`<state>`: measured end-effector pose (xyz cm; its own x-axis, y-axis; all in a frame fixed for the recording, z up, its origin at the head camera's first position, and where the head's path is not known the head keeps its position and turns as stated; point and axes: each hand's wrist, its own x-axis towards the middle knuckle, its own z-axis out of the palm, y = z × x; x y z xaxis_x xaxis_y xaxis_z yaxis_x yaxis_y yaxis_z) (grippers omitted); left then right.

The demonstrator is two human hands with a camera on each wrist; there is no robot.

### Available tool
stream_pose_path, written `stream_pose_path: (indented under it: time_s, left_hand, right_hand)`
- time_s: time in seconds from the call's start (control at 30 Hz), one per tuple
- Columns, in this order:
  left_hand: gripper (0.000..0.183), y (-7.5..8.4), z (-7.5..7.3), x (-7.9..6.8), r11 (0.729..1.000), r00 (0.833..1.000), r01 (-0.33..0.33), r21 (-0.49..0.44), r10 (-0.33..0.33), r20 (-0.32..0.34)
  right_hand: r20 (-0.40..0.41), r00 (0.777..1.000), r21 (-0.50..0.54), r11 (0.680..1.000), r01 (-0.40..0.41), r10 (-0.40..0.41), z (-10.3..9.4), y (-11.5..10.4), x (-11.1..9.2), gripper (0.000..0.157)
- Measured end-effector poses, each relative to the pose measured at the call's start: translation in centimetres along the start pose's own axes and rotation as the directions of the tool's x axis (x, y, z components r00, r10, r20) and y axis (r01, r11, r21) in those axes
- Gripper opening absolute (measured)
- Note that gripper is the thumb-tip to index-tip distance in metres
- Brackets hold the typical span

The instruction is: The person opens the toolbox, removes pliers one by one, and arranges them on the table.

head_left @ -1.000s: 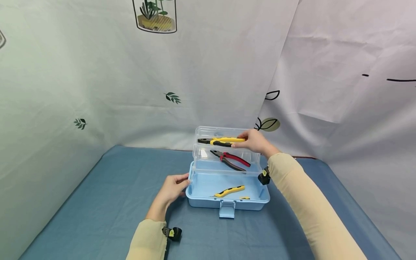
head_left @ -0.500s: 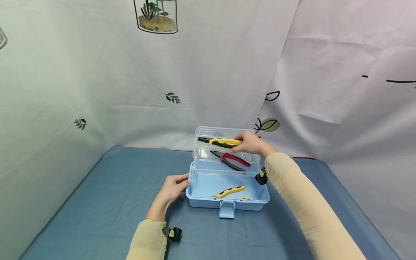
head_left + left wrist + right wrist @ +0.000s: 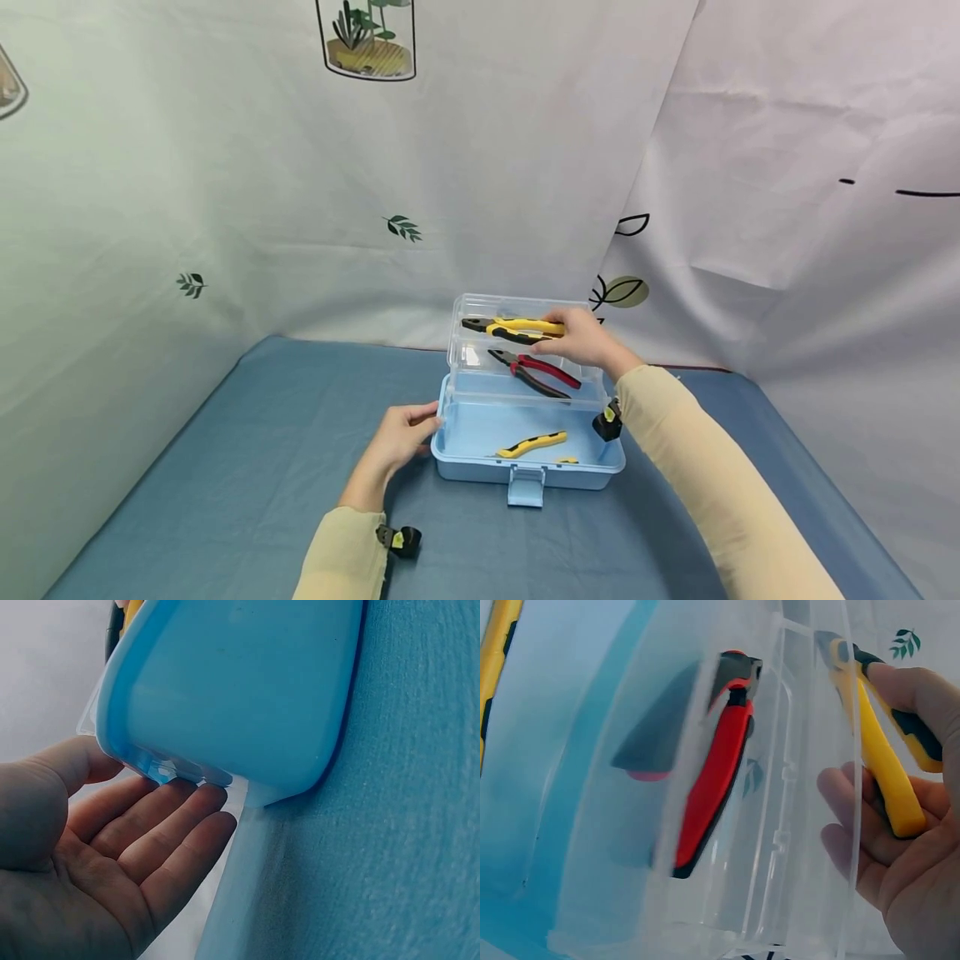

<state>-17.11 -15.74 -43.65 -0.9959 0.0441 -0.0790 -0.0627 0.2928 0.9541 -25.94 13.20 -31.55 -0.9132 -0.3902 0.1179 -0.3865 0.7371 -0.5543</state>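
My right hand (image 3: 581,336) holds yellow-and-black pliers (image 3: 517,327) by the handles, over the upper clear compartment of an open blue toolbox (image 3: 480,468). In the right wrist view the pliers' yellow handle (image 3: 889,776) shows behind the clear rim, with the thumb on the other handle. Below, red-and-black pliers (image 3: 534,373) lie in the lower clear compartment. My left hand (image 3: 397,442) grips the toolbox's left end near the back corner. The left wrist view shows that thumb at the rim and the fingers (image 3: 180,855) behind the corner.
Inside the blue base lies a yellow-and-black handle (image 3: 532,444), with a smaller yellow piece (image 3: 567,460) near the front wall. The front latch (image 3: 526,487) hangs down. A blue cloth (image 3: 300,467) covers the table; pale printed sheets (image 3: 487,167) stand behind.
My right hand has shifted slightly left and down along the yellow pliers' handles, then a little back right. The pliers have barely moved, and my left hand stays at the toolbox.
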Motion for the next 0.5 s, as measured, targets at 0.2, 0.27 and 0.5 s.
stream_pose_path:
  time_s: [0.2, 0.27, 0.5]
  left_hand:
    - [0.037, -0.1, 0.1, 0.1, 1.000, 1.000, -0.005, 0.000, 0.005, 0.001]
    - [0.037, 0.0, 0.0, 0.1, 1.000, 1.000, 0.000, 0.000, 0.000, -0.001]
    - [0.037, -0.1, 0.0, 0.1, 1.000, 1.000, -0.001, 0.001, 0.001, 0.000]
  right_hand:
    - [-0.035, 0.999, -0.010, 1.000, 0.011, -0.011, 0.3, 0.3, -0.5, 0.052]
    - [-0.047, 0.999, -0.008, 1.000, 0.001, -0.001, 0.3, 0.5, -0.7, 0.051]
    - [-0.069, 0.998, 0.026, 1.000, -0.004, 0.006, 0.4, 1.1, -1.5, 0.052]
